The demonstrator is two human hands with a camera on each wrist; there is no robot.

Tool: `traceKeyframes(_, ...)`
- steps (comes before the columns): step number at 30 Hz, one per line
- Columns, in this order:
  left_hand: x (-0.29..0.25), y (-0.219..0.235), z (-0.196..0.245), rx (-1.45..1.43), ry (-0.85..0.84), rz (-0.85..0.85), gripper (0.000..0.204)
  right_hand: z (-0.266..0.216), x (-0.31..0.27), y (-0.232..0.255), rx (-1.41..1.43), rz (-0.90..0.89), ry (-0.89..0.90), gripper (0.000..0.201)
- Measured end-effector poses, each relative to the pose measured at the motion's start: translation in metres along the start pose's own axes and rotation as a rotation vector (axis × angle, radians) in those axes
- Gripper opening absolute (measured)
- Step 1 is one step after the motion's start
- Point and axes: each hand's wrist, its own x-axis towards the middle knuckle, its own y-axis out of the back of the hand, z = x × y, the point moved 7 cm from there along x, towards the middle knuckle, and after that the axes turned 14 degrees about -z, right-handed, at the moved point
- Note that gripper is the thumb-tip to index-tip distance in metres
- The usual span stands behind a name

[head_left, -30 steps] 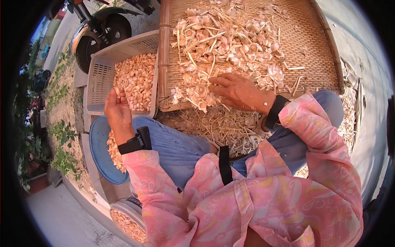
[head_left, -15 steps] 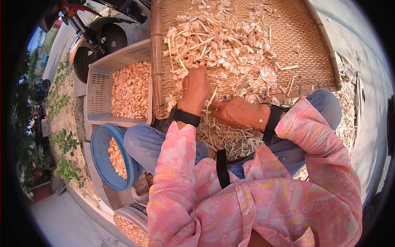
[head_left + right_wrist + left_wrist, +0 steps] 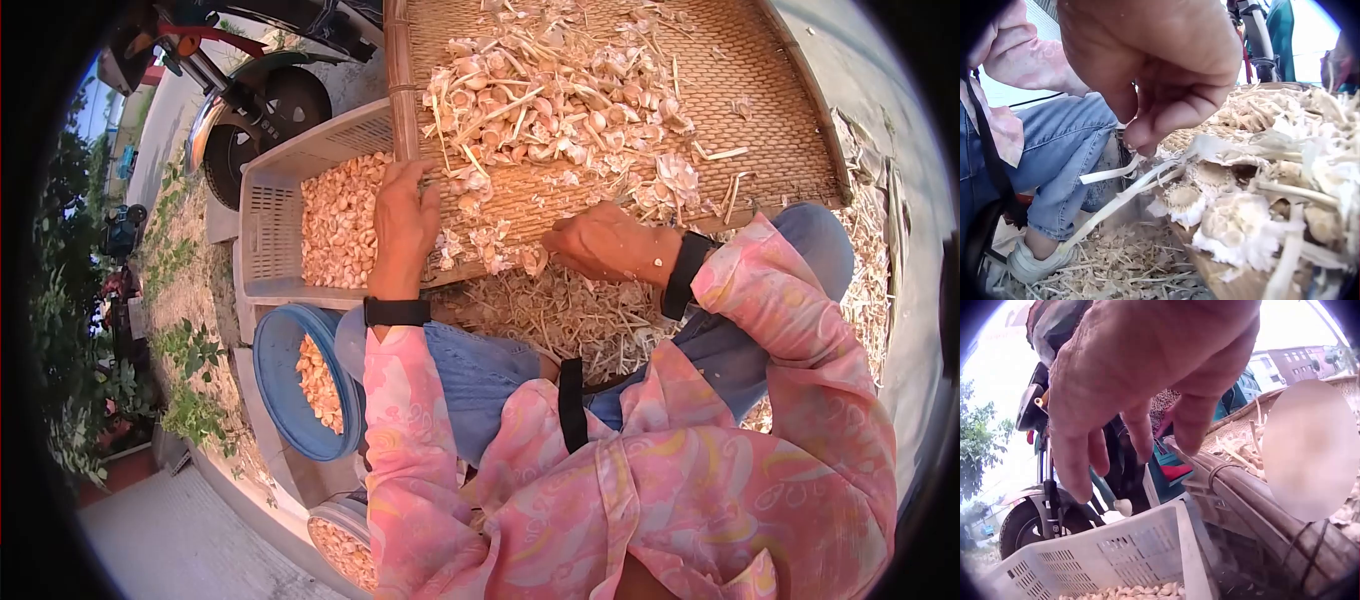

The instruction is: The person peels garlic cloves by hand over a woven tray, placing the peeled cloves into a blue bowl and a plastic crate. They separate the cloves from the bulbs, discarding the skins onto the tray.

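My left hand [image 3: 405, 225] is over the left rim of the woven tray [image 3: 780, 120], beside the crate of peeled-looking cloves [image 3: 335, 225]. In the left wrist view its fingers hang apart above the crate, and a pale clove-like piece [image 3: 1122, 507] shows just below them. At the tray's near edge is my right hand [image 3: 610, 245], fingers curled, beside garlic skins [image 3: 492, 245]. The right wrist view has its fingertips close by a dry stem [image 3: 1110, 174]; whether they touch it I cannot tell. Garlic and stalks [image 3: 560, 100] are heaped farther up the tray.
A blue bucket [image 3: 265, 385] with cloves stands below the crate [image 3: 262, 235], and another container of cloves [image 3: 345, 550] is nearer the body. Stalks and skins [image 3: 590, 325] litter the ground between the legs. A motorbike wheel [image 3: 290, 100] is at the upper left.
My left hand went from the crate to the tray's garlic, then back left to the rim. My right hand moved down to the tray's near edge, its fingers now more curled.
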Motion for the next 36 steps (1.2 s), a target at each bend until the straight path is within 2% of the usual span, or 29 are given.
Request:
traceKeyframes(1, 0.005, -0.024, 0.013, -0.063, -0.083, -0.103, 0.032, -0.001, 0.001, 0.001, -0.002, -0.003, -0.005, 0.011)
traceKeyframes(3, 0.009, -0.057, 0.023, 0.003, -0.086, -0.175, 0.035, 0.001, 0.003, 0.004, -0.013, -0.009, -0.017, 0.012)
traceKeyframes(5, 0.008, -0.072, 0.028, 0.032, 0.077, -0.204, 0.036, 0.006, 0.002, 0.006, 0.001, 0.000, -0.035, 0.012)
traceKeyframes(8, -0.011, -0.070, 0.044, -0.005, 0.123, -0.158, 0.042, 0.013, -0.001, 0.002, 0.008, -0.001, -0.072, 0.012)
traceKeyframes(9, -0.014, -0.062, 0.048, 0.014, 0.185, -0.147, 0.045, 0.016, -0.001, 0.000, 0.008, -0.002, -0.087, 0.012)
traceKeyframes(12, -0.007, -0.050, 0.060, 0.072, -0.082, -0.071, 0.043, 0.016, -0.002, -0.002, 0.026, 0.017, -0.065, 0.011)
traceKeyframes(15, 0.002, -0.072, 0.081, 0.019, -0.254, -0.283, 0.035, 0.017, -0.003, -0.004, 0.000, 0.046, -0.052, 0.010)
traceKeyframes(16, 0.003, -0.082, 0.086, 0.029, -0.328, -0.339, 0.034, 0.019, -0.001, -0.008, 0.020, 0.003, -0.063, 0.013)
traceKeyframes(18, 0.006, -0.092, 0.085, 0.032, -0.265, -0.362, 0.031, 0.023, 0.001, -0.016, 0.071, -0.084, -0.088, 0.020)
traceKeyframes(20, 0.009, -0.094, 0.085, 0.045, -0.219, -0.377, 0.030, 0.022, 0.001, -0.017, 0.029, -0.098, -0.094, 0.020)
traceKeyframes(23, 0.006, -0.080, 0.095, 0.108, -0.226, -0.211, 0.028, 0.022, 0.000, -0.017, 0.026, -0.102, -0.082, 0.022)
traceKeyframes(26, 0.006, -0.075, 0.118, -0.047, -0.440, -0.201, 0.026, 0.026, 0.001, -0.022, 0.023, -0.104, -0.091, 0.022)
traceKeyframes(29, 0.012, -0.100, 0.109, 0.032, -0.533, -0.395, 0.027, 0.023, 0.001, -0.024, -0.014, -0.131, -0.097, 0.021)
traceKeyframes(32, 0.014, -0.104, 0.102, 0.076, -0.474, -0.424, 0.025, 0.019, -0.004, -0.018, 0.013, -0.105, -0.086, 0.019)
traceKeyframes(35, 0.015, -0.102, 0.071, -0.328, -0.086, -0.361, 0.017, 0.024, -0.008, -0.010, 0.047, -0.103, -0.159, 0.018)
traceKeyframes(36, 0.012, -0.099, 0.063, -0.699, 0.030, -0.320, 0.015, 0.028, -0.008, -0.007, 0.054, -0.107, -0.199, 0.018)
